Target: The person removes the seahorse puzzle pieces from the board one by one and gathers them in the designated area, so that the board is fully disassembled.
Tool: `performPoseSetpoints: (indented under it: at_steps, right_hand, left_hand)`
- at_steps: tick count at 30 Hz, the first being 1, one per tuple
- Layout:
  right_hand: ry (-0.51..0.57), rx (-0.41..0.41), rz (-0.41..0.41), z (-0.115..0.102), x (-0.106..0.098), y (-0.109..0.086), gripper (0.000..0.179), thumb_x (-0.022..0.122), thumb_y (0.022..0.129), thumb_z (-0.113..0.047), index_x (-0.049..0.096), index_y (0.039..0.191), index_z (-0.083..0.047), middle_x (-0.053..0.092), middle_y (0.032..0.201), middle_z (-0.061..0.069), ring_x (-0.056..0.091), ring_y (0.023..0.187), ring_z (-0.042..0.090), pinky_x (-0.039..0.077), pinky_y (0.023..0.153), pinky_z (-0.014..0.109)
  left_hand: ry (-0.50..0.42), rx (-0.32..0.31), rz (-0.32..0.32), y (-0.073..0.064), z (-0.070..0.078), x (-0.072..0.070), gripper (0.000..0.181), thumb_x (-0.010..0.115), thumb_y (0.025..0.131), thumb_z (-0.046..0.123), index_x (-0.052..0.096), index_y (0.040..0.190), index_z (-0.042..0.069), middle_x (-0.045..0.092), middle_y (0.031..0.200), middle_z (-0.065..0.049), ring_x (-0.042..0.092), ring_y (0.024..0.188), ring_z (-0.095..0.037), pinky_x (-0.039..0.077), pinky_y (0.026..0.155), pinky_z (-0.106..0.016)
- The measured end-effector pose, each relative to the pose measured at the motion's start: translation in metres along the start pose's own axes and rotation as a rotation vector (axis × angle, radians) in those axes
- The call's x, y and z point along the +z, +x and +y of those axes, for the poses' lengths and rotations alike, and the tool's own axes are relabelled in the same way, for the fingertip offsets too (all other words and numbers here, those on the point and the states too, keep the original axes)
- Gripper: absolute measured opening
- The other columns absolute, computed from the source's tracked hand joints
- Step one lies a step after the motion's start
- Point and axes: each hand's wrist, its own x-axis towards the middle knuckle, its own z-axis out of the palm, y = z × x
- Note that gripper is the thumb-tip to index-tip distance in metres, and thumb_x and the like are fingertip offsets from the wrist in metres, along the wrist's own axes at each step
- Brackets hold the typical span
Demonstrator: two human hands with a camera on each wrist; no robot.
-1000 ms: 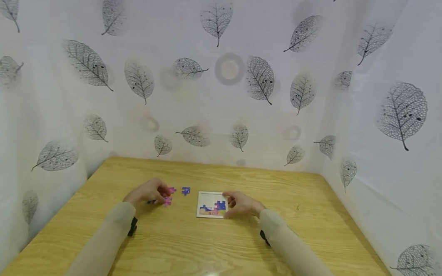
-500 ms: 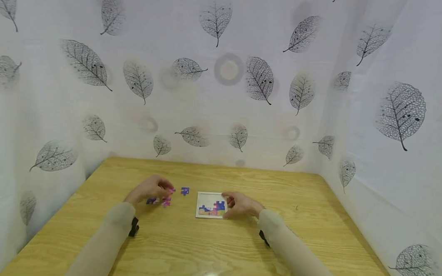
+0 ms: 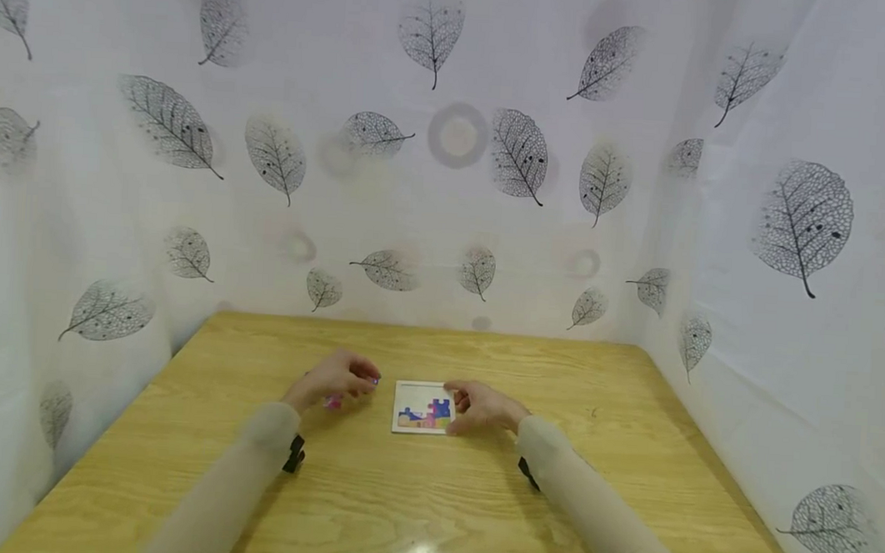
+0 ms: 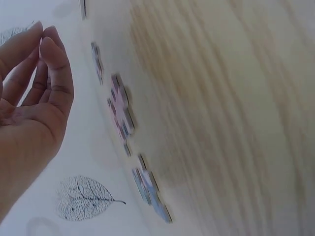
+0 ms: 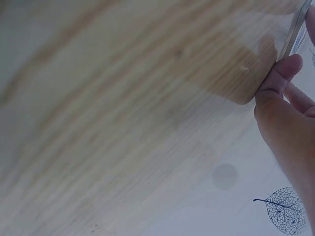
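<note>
My left hand (image 3: 338, 379) hovers over the left part of the table, its fingertips right at a small purple-blue jigsaw piece (image 3: 375, 381). In the left wrist view its thumb and fingers are loosely bent together, with nothing seen between them. Beneath and behind this hand lies a pink jigsaw piece (image 3: 333, 402). The left wrist view shows several jigsaw pieces (image 4: 120, 108) flat on the table in a row. My right hand (image 3: 486, 410) holds the right side of a square white puzzle tray (image 3: 396, 408), thumb at the near corner and fingers at the far one. Joined pieces (image 3: 440, 408) fill the tray's lower part.
The wooden table (image 3: 371, 498) extends around the tray on all sides. A white curtain (image 3: 445, 218) with a leaf print hangs behind the table and along both sides.
My left hand has moved right, from the pink pieces to the purple-blue piece, and now covers most of the loose pieces. The right hand and the tray stay in place.
</note>
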Motion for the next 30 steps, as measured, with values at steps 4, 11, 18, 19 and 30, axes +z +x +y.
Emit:
performPoseSetpoints:
  at_steps: [4,11,18,19,30]
  right_hand:
    - [-0.009,0.004,0.003,-0.001,-0.002,0.001,0.083,0.081,0.079,-0.01,0.037,0.149,-0.003,0.049,0.104,0.006,0.045,0.094,0.018,0.039,0.079,0.032]
    - [-0.036,0.011,0.017,-0.001,-0.007,-0.003,0.083,0.082,0.078,-0.012,0.039,0.148,-0.004,0.051,0.106,0.009,0.046,0.094,0.018,0.041,0.08,0.033]
    - [-0.011,0.028,0.021,-0.001,-0.002,-0.003,0.084,0.084,0.076,-0.012,0.04,0.147,-0.004,0.054,0.11,0.008,0.051,0.1,0.019,0.045,0.091,0.036]
    - [-0.008,0.027,0.018,-0.001,-0.001,-0.003,0.084,0.084,0.076,-0.012,0.04,0.147,-0.004,0.053,0.11,0.008,0.051,0.099,0.019,0.045,0.09,0.035]
    - [-0.007,0.009,0.02,0.0,0.0,0.0,0.083,0.084,0.076,-0.01,0.04,0.147,-0.003,0.053,0.108,0.008,0.049,0.097,0.018,0.044,0.085,0.032]
  left_hand:
    - [0.025,0.016,0.006,0.004,0.008,0.012,0.03,0.069,0.088,0.006,0.065,0.116,-0.004,0.07,0.103,-0.013,0.066,0.083,-0.021,0.057,0.072,-0.032]
    - [-0.022,0.01,0.0,0.021,0.018,0.037,0.03,0.074,0.082,0.003,0.067,0.111,-0.005,0.07,0.097,-0.011,0.065,0.082,-0.015,0.057,0.077,-0.031]
    - [-0.082,0.007,-0.035,0.025,0.031,0.061,0.034,0.073,0.081,-0.002,0.065,0.114,-0.008,0.069,0.1,-0.018,0.066,0.082,-0.016,0.058,0.076,-0.031]
    - [-0.082,0.012,-0.042,0.025,0.033,0.064,0.034,0.072,0.082,-0.002,0.065,0.115,-0.008,0.069,0.101,-0.019,0.066,0.083,-0.017,0.058,0.077,-0.032]
    - [-0.018,0.025,-0.077,0.034,0.043,0.087,0.036,0.069,0.081,-0.007,0.065,0.117,-0.007,0.068,0.107,-0.019,0.066,0.088,-0.019,0.057,0.081,-0.035]
